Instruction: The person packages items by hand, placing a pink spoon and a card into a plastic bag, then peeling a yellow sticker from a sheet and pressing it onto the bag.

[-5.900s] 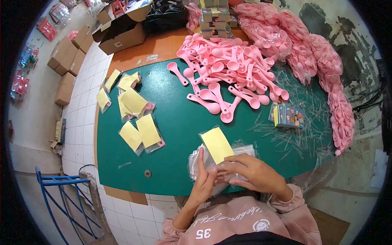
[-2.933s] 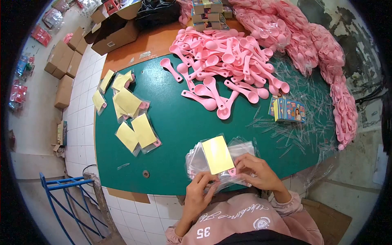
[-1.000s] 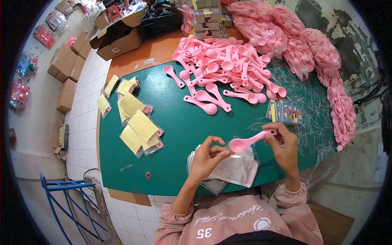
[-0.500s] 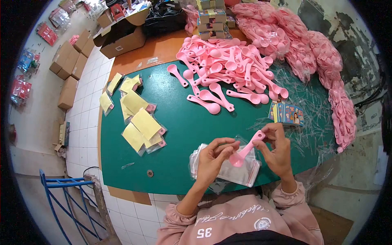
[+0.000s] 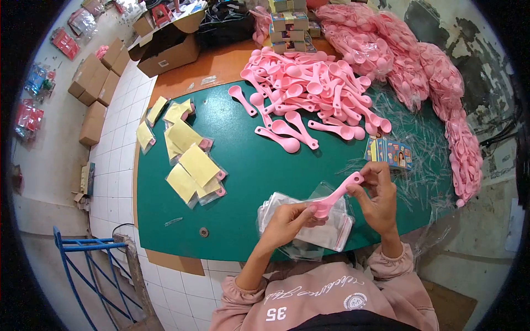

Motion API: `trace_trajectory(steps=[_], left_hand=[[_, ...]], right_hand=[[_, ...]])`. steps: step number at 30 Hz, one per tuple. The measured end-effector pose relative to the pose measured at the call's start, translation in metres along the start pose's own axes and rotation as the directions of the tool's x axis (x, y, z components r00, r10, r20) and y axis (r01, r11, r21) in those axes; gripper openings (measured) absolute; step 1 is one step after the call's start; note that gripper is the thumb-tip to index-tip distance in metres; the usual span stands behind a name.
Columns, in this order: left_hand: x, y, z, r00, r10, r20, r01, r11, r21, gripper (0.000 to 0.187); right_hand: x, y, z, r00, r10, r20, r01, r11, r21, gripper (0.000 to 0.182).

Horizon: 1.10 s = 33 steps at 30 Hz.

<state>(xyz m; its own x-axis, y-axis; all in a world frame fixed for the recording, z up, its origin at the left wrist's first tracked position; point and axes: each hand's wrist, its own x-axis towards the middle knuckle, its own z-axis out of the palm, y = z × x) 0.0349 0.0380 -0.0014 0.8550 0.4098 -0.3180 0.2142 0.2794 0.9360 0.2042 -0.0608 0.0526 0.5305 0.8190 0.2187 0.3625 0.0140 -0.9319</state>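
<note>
A pink plastic measuring spoon (image 5: 339, 193) is held between my two hands above the table's near edge. My left hand (image 5: 288, 222) is closed around its bowl end, hiding part of the bowl. At the other end, my right hand (image 5: 379, 199) pinches the handle near its hole, between thumb and fingers. Beneath the spoon lies a stack of clear plastic bags (image 5: 327, 234), partly covered by my left hand. Just beyond my right hand sits a pile of printed cards (image 5: 396, 154), blue with yellow.
A heap of pink spoons (image 5: 309, 83) covers the green table's (image 5: 221, 165) far side. Packed bags with yellow cards (image 5: 199, 165) lie at left. Bundled spoons (image 5: 430, 71) line the right edge, near plastic scraps (image 5: 425, 182). Card stacks (image 5: 290, 27) and an open carton (image 5: 168, 55) stand behind.
The fingers of my left hand have closed lower around the spoon's bowl. My right hand and the handle have shifted slightly right. The view has moved a little.
</note>
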Motion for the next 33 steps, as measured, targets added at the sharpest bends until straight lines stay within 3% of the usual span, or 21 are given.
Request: trace_trajectory(steps=[1, 4, 8, 10, 11, 13, 14, 16, 17, 18, 21, 23, 24, 26, 27, 29, 30, 32, 33], left_hand=[[0.0, 0.002, 0.003, 1.0, 0.017, 0.0, -0.017, 0.992, -0.126, 0.031], [0.002, -0.002, 0.005, 0.99, 0.132, -0.055, -0.134, 0.991, -0.03, 0.031], [-0.002, 0.005, 0.008, 0.996, 0.083, -0.036, -0.085, 0.994, -0.067, 0.031], [-0.004, 0.002, 0.004, 0.989, 0.086, 0.122, -0.085, 0.996, -0.014, 0.032], [-0.004, 0.004, 0.007, 0.989, 0.087, 0.122, -0.086, 0.996, -0.012, 0.032], [-0.004, 0.011, 0.018, 0.988, 0.15, 0.03, -0.138, 0.956, -0.259, 0.032], [-0.003, 0.011, 0.019, 0.988, 0.152, 0.029, -0.14, 0.956, -0.257, 0.032], [-0.001, 0.01, 0.022, 0.981, 0.057, -0.187, -0.103, 0.963, -0.25, 0.033], [0.001, 0.011, 0.027, 0.945, 0.145, -0.292, -0.223, 0.941, -0.256, 0.032], [0.002, 0.008, 0.024, 0.946, 0.145, -0.29, -0.222, 0.941, -0.255, 0.032], [-0.001, 0.002, 0.007, 0.958, 0.137, -0.251, -0.164, 0.982, -0.093, 0.031], [-0.005, 0.015, -0.002, 0.987, 0.119, 0.109, -0.105, 0.987, -0.121, 0.029], [-0.005, 0.016, -0.001, 0.987, 0.118, 0.111, -0.104, 0.987, -0.122, 0.029], [-0.003, 0.016, 0.0, 0.994, 0.112, -0.002, -0.111, 0.987, -0.117, 0.03], [-0.002, 0.016, 0.0, 0.994, 0.111, 0.001, -0.111, 0.987, -0.119, 0.03], [0.001, 0.017, 0.0, 0.994, 0.105, -0.039, -0.108, 0.992, -0.067, 0.031], [0.001, 0.02, 0.0, 0.994, 0.105, -0.032, -0.107, 0.992, -0.068, 0.031], [-0.001, 0.03, -0.002, 0.995, 0.096, -0.004, -0.095, 0.985, -0.142, 0.031], [-0.002, 0.03, -0.005, 0.995, 0.095, -0.004, -0.094, 0.985, -0.144, 0.031]], right_hand=[[0.0, 0.0, -0.001, 1.0, -0.002, 0.012, 0.002, 1.0, -0.003, 0.031], [0.004, -0.001, -0.002, 0.999, -0.016, 0.052, 0.017, 0.999, -0.027, 0.032], [0.013, -0.002, -0.008, 0.995, 0.01, 0.098, -0.008, 1.0, -0.016, 0.032], [0.019, -0.005, -0.012, 0.959, 0.115, 0.26, -0.125, 0.992, 0.021, 0.032], [0.019, -0.003, -0.011, 0.959, 0.113, 0.259, -0.123, 0.992, 0.022, 0.032], [0.018, 0.003, -0.005, 0.913, -0.008, 0.407, 0.001, 1.0, 0.017, 0.032], [0.017, 0.003, -0.001, 0.913, -0.011, 0.408, 0.004, 1.0, 0.019, 0.032], [0.013, 0.002, 0.007, 0.919, -0.02, 0.393, 0.039, 0.998, -0.04, 0.032], [0.013, -0.001, 0.007, 0.92, 0.017, 0.391, -0.003, 0.999, -0.038, 0.031], [0.012, 0.0, 0.006, 0.921, 0.018, 0.389, -0.003, 0.999, -0.038, 0.031], [0.009, 0.003, 0.003, 0.962, 0.02, 0.271, -0.021, 1.0, 0.001, 0.028], [0.007, 0.001, 0.003, 0.977, 0.128, 0.17, -0.143, 0.987, 0.077, 0.022], [0.006, 0.002, 0.002, 0.977, 0.13, 0.168, -0.144, 0.987, 0.076, 0.022], [0.004, 0.006, 0.0, 0.918, -0.157, 0.365, 0.183, 0.982, -0.039, 0.022], [0.004, 0.004, 0.001, 0.918, -0.154, 0.364, 0.182, 0.982, -0.042, 0.022], [0.004, -0.002, 0.005, 0.776, -0.348, 0.527, 0.449, 0.89, -0.074, 0.029], [0.008, 0.001, -0.003, 0.779, -0.344, 0.525, 0.448, 0.891, -0.08, 0.029], [0.025, 0.019, -0.038, 0.892, -0.171, 0.419, 0.205, 0.978, -0.037, 0.031], [0.034, 0.03, -0.056, 0.992, 0.01, 0.123, 0.016, 0.977, -0.213, 0.032]])
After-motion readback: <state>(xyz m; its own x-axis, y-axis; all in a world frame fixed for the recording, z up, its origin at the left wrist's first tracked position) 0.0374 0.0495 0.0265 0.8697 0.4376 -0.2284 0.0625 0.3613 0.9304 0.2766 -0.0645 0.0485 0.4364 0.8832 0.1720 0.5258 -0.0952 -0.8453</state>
